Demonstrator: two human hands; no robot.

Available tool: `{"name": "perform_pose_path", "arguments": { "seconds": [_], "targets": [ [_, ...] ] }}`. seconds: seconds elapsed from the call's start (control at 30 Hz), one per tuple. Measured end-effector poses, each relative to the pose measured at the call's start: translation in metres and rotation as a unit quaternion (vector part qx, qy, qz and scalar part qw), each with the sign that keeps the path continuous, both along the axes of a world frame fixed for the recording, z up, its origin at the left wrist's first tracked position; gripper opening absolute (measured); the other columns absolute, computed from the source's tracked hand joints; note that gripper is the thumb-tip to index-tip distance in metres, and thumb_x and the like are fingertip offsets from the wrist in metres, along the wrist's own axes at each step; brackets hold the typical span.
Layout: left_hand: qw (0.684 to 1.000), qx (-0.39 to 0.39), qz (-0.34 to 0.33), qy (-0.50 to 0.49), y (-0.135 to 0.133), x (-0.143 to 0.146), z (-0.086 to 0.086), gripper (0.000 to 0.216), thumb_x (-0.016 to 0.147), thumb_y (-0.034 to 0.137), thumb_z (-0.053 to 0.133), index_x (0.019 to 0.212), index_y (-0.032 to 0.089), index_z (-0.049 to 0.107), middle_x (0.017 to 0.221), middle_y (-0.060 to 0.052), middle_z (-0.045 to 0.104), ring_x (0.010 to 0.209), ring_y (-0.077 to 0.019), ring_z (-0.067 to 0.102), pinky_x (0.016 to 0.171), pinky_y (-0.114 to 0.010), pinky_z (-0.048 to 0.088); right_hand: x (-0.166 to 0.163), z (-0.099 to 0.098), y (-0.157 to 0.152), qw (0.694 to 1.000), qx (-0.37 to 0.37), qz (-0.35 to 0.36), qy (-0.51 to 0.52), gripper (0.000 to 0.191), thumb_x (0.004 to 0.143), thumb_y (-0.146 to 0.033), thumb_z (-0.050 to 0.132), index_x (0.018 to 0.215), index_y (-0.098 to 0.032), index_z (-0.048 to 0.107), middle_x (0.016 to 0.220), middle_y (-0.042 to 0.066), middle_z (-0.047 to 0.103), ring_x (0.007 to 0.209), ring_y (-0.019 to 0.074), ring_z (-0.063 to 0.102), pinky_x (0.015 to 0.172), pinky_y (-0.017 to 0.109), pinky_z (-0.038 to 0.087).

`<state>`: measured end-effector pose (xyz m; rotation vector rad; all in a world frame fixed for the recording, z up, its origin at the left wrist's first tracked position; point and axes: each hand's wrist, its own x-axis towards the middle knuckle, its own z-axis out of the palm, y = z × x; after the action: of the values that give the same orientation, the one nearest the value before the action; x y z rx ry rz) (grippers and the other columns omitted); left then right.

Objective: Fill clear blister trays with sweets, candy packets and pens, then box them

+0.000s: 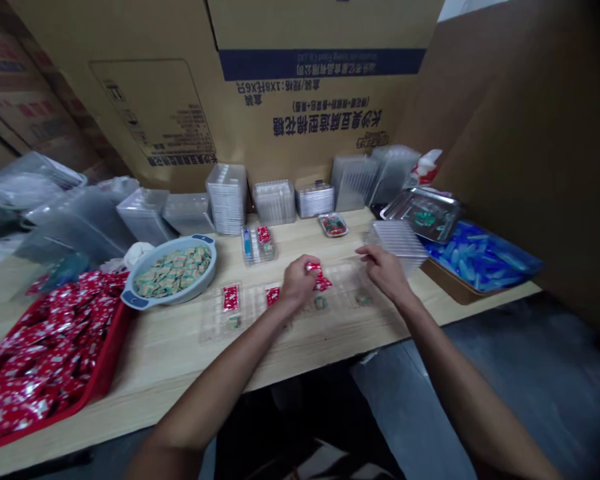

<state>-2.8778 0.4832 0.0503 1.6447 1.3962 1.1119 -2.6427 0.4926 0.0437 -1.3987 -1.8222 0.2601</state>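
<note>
My left hand (299, 279) is closed on red printed sachets (321, 280), which stick out past its fingertips over a row of clear plastic trays (337, 293). My right hand (384, 272) is above the row's right end, its fingers loosely bent and slightly apart, with nothing visible in them. Red sachets (231, 298) lie in trays at the left of the row. Small greenish wrapped pieces (321, 303) sit in the front compartments. My left forearm hides part of the row.
At the left stand a red bin (115, 360) of sachets and a blue bowl (207, 277) of greenish pieces. A filled tray (253, 257) lies behind the row. Stacked clear trays (227, 200) line the cardboard. Blue pieces (473, 260) fill a box at right.
</note>
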Motion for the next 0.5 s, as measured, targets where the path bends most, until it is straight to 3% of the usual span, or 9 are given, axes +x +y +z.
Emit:
{"name": "perform_pose_path", "arguments": {
  "seconds": [0.1, 0.2, 0.3, 0.4, 0.5],
  "targets": [
    [0.997, -0.017, -0.028, 0.063, 0.024, 0.053, -0.007, 0.029, 0.085, 0.006, 0.061, 0.109, 0.016, 0.072, 0.095, -0.002, 0.072, 0.084, -0.0142, 0.066, 0.083, -0.026, 0.052, 0.040, -0.017, -0.026, 0.998, -0.020, -0.050, 0.035, 0.039, 0.084, -0.018, 0.044, 0.111, -0.018, 0.072, 0.104, 0.010, 0.077, 0.094, 0.0258, 0.072, 0.089, 0.042, 0.054],
    [0.972, 0.008, -0.056, 0.229, 0.034, 0.079, -0.007, 0.030, 0.090, 0.010, 0.061, 0.116, 0.018, 0.073, 0.116, -0.008, 0.070, 0.105, -0.0189, 0.066, 0.096, -0.030, 0.050, 0.058, -0.036, -0.053, 0.998, -0.042, -0.039, 0.026, 0.041, 0.082, -0.019, 0.043, 0.112, -0.018, 0.071, 0.096, 0.008, 0.076, 0.088, 0.0242, 0.072, 0.085, 0.040, 0.055],
    [0.907, 0.071, -0.105, 0.402, 0.027, 0.083, -0.010, 0.028, 0.098, 0.017, 0.051, 0.115, 0.017, 0.074, 0.127, -0.013, 0.064, 0.121, -0.0250, 0.060, 0.103, -0.036, 0.047, 0.063, -0.049, -0.070, 0.999, -0.029, -0.039, 0.009, 0.043, 0.077, -0.016, 0.043, 0.110, -0.018, 0.071, 0.096, 0.007, 0.075, 0.085, 0.0223, 0.071, 0.082, 0.038, 0.057],
    [0.841, 0.116, -0.212, 0.484, 0.009, 0.080, -0.018, 0.035, 0.104, 0.032, 0.047, 0.121, 0.013, 0.070, 0.138, -0.016, 0.061, 0.139, -0.0330, 0.048, 0.113, -0.048, 0.041, 0.061, -0.059, -0.074, 1.000, -0.007, -0.027, 0.007, 0.044, 0.077, -0.015, 0.042, 0.111, -0.018, 0.070, 0.104, 0.009, 0.075, 0.089, 0.0217, 0.071, 0.084, 0.038, 0.057],
    [0.827, 0.099, -0.258, 0.490, -0.011, 0.079, -0.020, 0.048, 0.106, 0.044, 0.041, 0.135, 0.011, 0.061, 0.147, -0.018, 0.057, 0.149, -0.0372, 0.037, 0.121, -0.057, 0.031, 0.053, -0.069, -0.068, 1.000, 0.003, -0.007, -0.003, 0.045, 0.079, -0.014, 0.041, 0.115, -0.017, 0.069, 0.112, 0.011, 0.073, 0.100, 0.0235, 0.070, 0.091, 0.040, 0.057]
  ]
}}
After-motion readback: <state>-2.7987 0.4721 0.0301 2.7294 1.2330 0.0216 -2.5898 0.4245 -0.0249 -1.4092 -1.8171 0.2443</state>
